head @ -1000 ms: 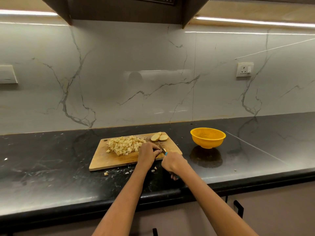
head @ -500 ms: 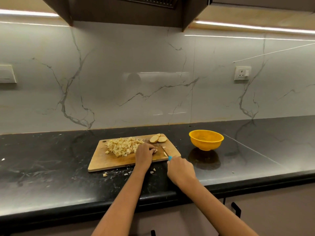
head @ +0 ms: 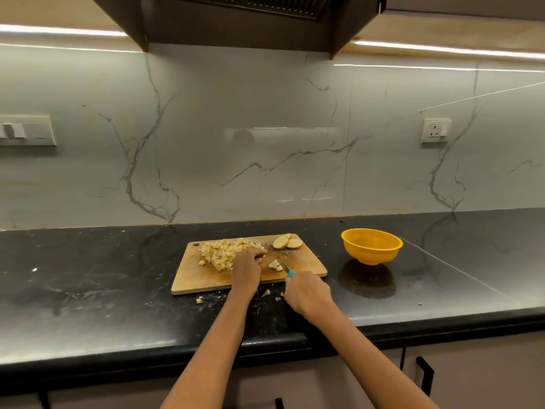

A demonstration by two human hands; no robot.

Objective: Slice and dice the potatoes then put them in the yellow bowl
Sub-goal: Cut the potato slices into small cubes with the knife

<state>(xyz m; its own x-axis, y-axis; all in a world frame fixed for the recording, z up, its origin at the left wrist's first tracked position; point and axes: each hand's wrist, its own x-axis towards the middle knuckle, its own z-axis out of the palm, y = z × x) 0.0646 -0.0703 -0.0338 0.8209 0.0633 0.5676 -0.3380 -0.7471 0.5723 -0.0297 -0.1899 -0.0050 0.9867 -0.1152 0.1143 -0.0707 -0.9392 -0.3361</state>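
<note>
Here the right hand grips a blue-handled knife; the left hand lies curled on the cutting board, its grasp unclear, the yellow bowl at three o'clock.

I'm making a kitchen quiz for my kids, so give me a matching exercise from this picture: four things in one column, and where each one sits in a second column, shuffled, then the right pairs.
Things:
1. Round yellow plastic bowl
2. Pile of pale diced potato cubes
3. Round potato slices with brown skin
4. Blue-handled knife

Places:
A. Far right corner of the wooden cutting board
B. In the right hand
C. On the black counter, right of the board
D. Left half of the board, touched by the left hand

Pairs: 1-C, 2-D, 3-A, 4-B
</note>
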